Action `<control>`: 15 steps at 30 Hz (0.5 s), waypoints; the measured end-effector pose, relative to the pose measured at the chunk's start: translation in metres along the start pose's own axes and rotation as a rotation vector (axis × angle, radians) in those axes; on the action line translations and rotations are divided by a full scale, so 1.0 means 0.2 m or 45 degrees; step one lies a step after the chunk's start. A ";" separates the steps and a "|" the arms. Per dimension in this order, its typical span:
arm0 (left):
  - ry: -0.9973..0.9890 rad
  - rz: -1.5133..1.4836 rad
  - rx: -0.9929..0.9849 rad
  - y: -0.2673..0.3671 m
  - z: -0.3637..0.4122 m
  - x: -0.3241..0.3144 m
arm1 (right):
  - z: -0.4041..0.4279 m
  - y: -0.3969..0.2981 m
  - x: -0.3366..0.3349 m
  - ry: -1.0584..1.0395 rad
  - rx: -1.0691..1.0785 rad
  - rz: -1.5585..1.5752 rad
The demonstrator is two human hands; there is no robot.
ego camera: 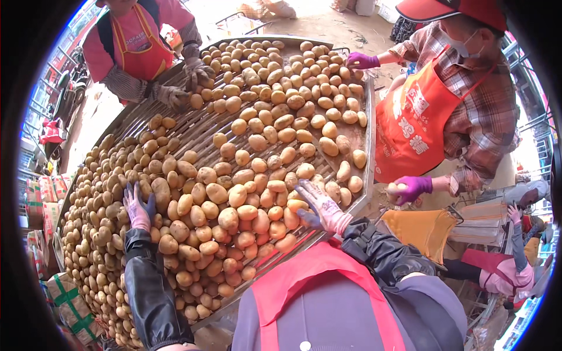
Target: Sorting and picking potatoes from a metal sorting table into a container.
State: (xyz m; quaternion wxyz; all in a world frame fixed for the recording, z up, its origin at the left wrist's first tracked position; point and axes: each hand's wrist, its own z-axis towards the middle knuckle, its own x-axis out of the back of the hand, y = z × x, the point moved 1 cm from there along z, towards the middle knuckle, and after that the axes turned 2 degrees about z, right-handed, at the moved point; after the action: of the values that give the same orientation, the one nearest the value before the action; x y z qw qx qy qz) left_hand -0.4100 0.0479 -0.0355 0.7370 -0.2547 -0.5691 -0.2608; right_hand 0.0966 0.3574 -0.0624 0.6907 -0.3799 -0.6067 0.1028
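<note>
Many potatoes (228,217) cover a slatted sorting table (193,131) in front of me, heaped thickest on the left. My left hand (139,207), in a pale glove with dark fingertips, rests with spread fingers on the heap, touching a large potato (161,194). Lying over potatoes near the table's right side is my right hand (320,205), gloved alike, fingers apart. Neither palm's underside shows, and I see nothing gripped in either hand. Black sleeves cover both forearms.
Across the table, a person in grey gloves (178,94) handles potatoes. At right, a person in a red apron (415,118) holds a potato in one purple glove (409,189). An orange mesh bag (419,230) hangs near the metal table rim (371,145). Taped cartons (72,302) stand at left.
</note>
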 end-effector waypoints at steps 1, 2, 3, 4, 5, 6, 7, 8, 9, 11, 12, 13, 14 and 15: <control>0.051 -0.038 -0.048 0.00 0.00 0.00 | 0.04 0.01 -0.04 -0.193 0.033 -0.068; 0.072 -0.052 -0.058 0.01 -0.01 0.01 | 0.09 0.05 -0.05 -0.285 0.071 -0.131; 0.043 -0.064 -0.037 0.02 -0.01 0.01 | 0.13 0.10 -0.04 -0.206 0.115 -0.219; 0.042 -0.078 -0.036 0.02 -0.01 0.02 | 0.16 0.16 -0.02 -0.271 0.131 -0.366; 0.049 -0.091 -0.040 0.03 -0.01 0.03 | 0.18 0.23 0.02 -0.274 0.186 -0.483; 0.081 -0.120 -0.053 0.04 -0.01 0.04 | 0.18 0.30 0.06 -0.264 0.178 -0.509; 0.058 -0.149 -0.039 0.04 -0.01 0.04 | 0.20 0.37 0.10 -0.213 0.039 -0.577; 0.041 -0.183 -0.015 0.05 -0.01 0.05 | 0.23 0.45 0.16 -0.081 -0.190 -0.479; 0.025 -0.194 0.010 0.06 -0.01 0.05 | 0.26 0.51 0.21 0.037 -0.451 -0.366; 0.057 -0.257 0.017 0.07 0.00 0.05 | 0.34 0.56 0.25 0.012 -0.645 -0.697; 0.052 -0.266 0.020 0.07 0.00 0.05 | 0.41 0.54 0.23 0.306 -0.590 -0.502; 0.043 -0.269 0.028 0.08 0.00 0.06 | 0.46 0.51 0.21 0.418 -0.365 -0.489; 0.058 -0.280 0.035 0.08 0.00 0.06 | 0.53 0.46 0.16 0.474 -0.114 -0.347; 0.058 -0.296 0.030 0.09 0.00 0.07 | 0.62 0.42 0.11 0.463 0.056 -0.276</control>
State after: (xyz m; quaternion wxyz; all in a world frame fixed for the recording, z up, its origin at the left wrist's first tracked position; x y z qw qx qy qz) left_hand -0.3951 0.0592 -0.0238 0.7176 -0.1725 -0.5808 -0.3435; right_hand 0.0153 0.4769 -0.1036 0.8040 -0.3093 -0.5070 -0.0292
